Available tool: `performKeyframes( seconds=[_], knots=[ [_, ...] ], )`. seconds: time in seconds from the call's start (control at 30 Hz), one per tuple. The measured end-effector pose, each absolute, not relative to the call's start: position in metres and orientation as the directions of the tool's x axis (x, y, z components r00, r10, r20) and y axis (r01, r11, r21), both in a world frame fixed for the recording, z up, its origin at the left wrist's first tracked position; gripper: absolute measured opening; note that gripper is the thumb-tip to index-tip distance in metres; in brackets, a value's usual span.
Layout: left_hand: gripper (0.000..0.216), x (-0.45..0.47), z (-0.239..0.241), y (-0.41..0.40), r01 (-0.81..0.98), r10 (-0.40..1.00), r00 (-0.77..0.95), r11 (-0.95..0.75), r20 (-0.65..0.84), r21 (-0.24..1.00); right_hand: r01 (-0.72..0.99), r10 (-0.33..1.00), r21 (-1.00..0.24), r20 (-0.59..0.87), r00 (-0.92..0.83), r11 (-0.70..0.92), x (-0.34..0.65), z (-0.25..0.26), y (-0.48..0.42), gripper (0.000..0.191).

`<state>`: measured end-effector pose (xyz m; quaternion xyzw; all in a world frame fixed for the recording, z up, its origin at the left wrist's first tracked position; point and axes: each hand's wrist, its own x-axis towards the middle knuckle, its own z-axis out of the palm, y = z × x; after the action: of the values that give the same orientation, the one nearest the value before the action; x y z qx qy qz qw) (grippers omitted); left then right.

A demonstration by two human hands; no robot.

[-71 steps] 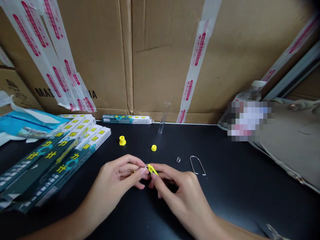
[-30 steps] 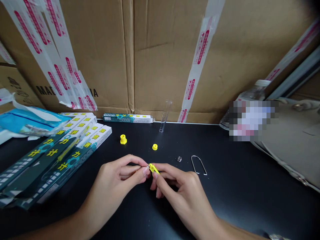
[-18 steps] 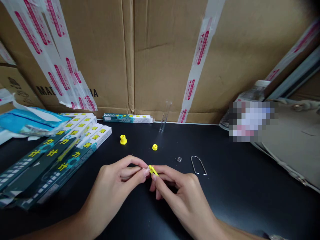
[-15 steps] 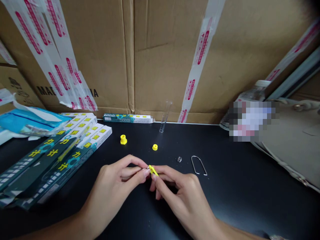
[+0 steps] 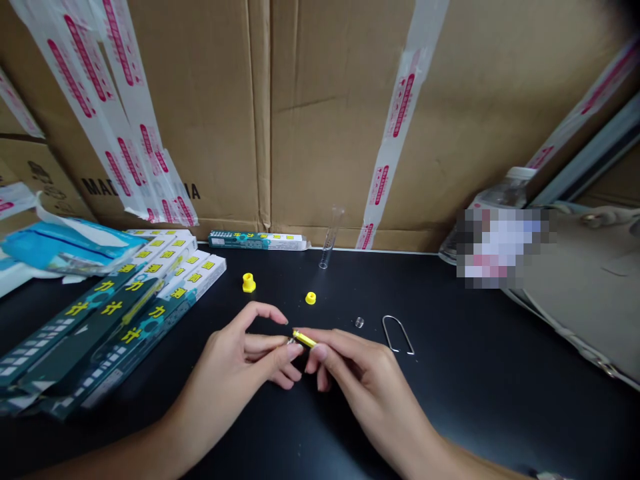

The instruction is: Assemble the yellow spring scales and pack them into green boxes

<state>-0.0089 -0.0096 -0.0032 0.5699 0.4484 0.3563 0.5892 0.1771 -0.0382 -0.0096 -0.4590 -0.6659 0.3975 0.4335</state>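
My right hand (image 5: 350,367) pinches a slim yellow plastic piece (image 5: 305,339) between thumb and forefinger, its far end pointing left. My left hand (image 5: 255,353) is closed by thumb and middle finger on a small shiny metal piece (image 5: 291,341), with the forefinger raised off it. The metal bit lies right at the tip of the yellow piece; whether they are joined I cannot tell. Beyond the hands stand a yellow flanged cap (image 5: 249,283) and a smaller yellow cap (image 5: 311,298). A short spring (image 5: 359,323) and a bent wire loop (image 5: 398,335) lie to the right.
A clear tube (image 5: 327,243) stands upright near the cardboard wall (image 5: 340,120). Several printed boxes (image 5: 120,313) and a blue packet (image 5: 70,243) fill the left side, with one box (image 5: 257,240) at the back. To the right are a bottle (image 5: 515,190) and a beige bag (image 5: 580,293).
My left forefinger has lifted away from the small metal piece. The yellow piece has turned in my right hand and now lies flatter. The view has shifted slightly.
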Motion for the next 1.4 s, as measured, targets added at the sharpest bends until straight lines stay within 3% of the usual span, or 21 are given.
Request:
performKeyframes(
  seconds=[0.33,0.53,0.93,1.13,1.4],
  knots=[
    [0.028,-0.007,0.005,-0.008,0.144,0.881,0.445,0.108,-0.162,0.984,0.081,0.979,-0.995,0.035,-0.2,0.052,0.176,-0.014,-0.033,0.028],
    [0.03,-0.008,0.004,-0.006,0.144,0.88,0.454,0.083,-0.141,0.986,0.101,0.978,-0.995,0.007,-0.21,0.029,0.178,-0.009,-0.03,0.018],
    [0.03,-0.007,0.004,-0.007,0.175,0.875,0.456,0.092,-0.164,0.98,0.147,0.955,-0.989,-0.062,-0.289,-0.02,0.186,-0.003,-0.028,0.029],
    [0.029,-0.007,0.001,-0.005,0.193,0.86,0.486,0.068,-0.155,0.979,0.383,0.963,-0.901,0.117,-0.243,0.206,0.186,-0.006,-0.033,0.024],
    [0.031,-0.011,-0.001,-0.001,0.225,0.807,0.555,0.088,-0.202,0.97,0.449,0.943,-0.831,0.262,-0.203,0.328,0.192,-0.002,-0.028,0.01]
  ],
)
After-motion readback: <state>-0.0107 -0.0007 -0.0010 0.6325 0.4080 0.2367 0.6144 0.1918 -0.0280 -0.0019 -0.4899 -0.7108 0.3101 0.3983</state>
